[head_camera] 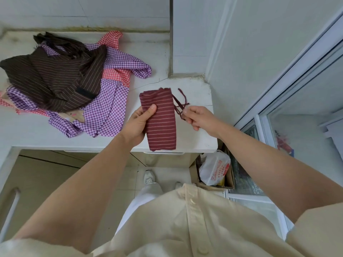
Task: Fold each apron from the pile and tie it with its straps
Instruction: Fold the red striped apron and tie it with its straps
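Note:
A maroon striped apron [162, 125], folded into a narrow strip, hangs above the white counter [196, 138] near its front right corner. My left hand [138, 125] grips its left edge, thumb on top. My right hand [197, 117] pinches the apron's thin maroon straps [179, 104], which stretch out from the strip's upper right side. A pile of aprons [74, 86] lies on the counter to the left: a brown striped one on top, purple gingham and red gingham ones beneath.
A wall corner [171, 52] juts out behind the counter. A cardboard box with a white plastic bag [215, 170] stands on the floor to the right. A glass sliding door [297, 108] lies further right. My shoes [149, 178] are below.

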Demonstrator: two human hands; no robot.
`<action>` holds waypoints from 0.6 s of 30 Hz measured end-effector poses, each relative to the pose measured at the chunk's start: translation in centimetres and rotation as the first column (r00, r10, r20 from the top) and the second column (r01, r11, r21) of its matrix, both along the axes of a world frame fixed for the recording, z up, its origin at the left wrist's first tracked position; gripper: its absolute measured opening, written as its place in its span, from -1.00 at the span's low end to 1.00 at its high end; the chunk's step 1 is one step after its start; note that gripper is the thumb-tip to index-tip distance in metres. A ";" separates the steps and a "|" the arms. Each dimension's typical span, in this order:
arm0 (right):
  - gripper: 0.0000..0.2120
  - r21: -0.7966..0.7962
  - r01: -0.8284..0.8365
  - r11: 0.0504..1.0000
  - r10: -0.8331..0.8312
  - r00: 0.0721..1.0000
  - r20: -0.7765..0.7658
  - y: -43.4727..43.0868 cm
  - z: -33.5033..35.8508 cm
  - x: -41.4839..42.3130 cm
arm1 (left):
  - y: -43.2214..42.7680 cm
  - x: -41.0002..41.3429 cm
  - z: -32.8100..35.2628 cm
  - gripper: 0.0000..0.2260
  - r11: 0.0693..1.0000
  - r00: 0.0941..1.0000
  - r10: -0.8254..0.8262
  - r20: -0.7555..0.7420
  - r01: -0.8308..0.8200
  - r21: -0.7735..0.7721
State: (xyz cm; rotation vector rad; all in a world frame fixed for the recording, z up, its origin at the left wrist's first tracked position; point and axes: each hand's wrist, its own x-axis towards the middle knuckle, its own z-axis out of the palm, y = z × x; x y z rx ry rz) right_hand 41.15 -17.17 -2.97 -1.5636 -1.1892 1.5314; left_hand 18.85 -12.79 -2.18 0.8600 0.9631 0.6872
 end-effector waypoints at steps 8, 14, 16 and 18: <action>-0.76 -0.795 -0.251 0.552 0.405 0.914 -0.007 -9.5 -6.1 5.6 | -2.0 -1.9 0.0 -0.76 0.999 0.999 0.036 0.021 -0.036 -0.007; -0.82 -0.462 0.197 0.865 -0.045 0.946 0.320 -13.5 -6.1 2.4 | -5.7 -5.6 -1.5 -0.64 0.967 0.962 -0.249 -0.117 0.240 -0.079; -0.81 -0.143 0.325 0.935 -0.275 0.917 0.289 -12.9 -4.6 -0.8 | -7.7 -7.5 -1.9 -0.62 0.952 0.946 -0.299 -0.123 0.286 -0.114; -0.73 0.082 0.287 0.954 -0.299 0.921 0.250 -12.4 -3.0 -4.8 | -9.8 -9.6 -2.4 -0.65 0.939 0.938 -0.329 -0.104 0.315 -0.136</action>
